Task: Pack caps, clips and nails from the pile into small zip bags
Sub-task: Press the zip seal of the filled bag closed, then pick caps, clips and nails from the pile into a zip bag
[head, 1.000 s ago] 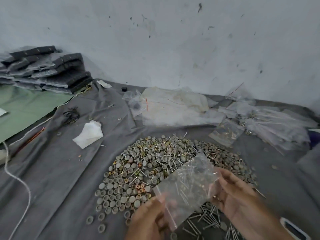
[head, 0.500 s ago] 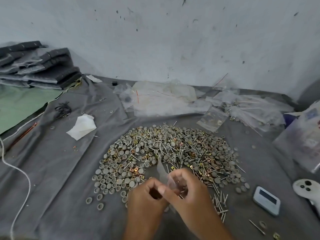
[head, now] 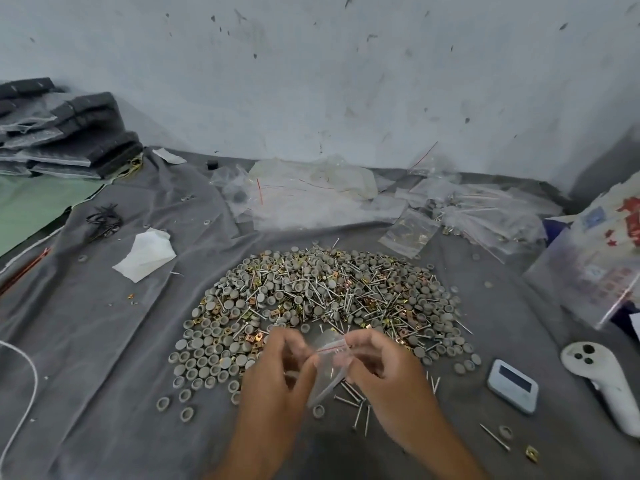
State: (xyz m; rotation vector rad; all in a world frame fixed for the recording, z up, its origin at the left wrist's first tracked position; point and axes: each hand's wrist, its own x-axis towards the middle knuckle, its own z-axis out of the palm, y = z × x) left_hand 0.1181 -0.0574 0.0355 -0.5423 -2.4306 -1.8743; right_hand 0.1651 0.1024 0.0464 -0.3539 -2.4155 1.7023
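Both hands (head: pixel 332 362) on nail-filled zip bag (head: pixel 327 370)

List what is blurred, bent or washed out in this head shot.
Head view: both the left hand and right hand are motion-smeared around the small clear zip bag; wide-angle lens bows the grey cloth's edges; light is flat and soft, without hard shadows.

zip bag (head: pixel 327 370) contents blurred, partly hidden behind both hands | printed packet (head: pixel 602 261) right of pile (head: pixel 322 306) cut by edge
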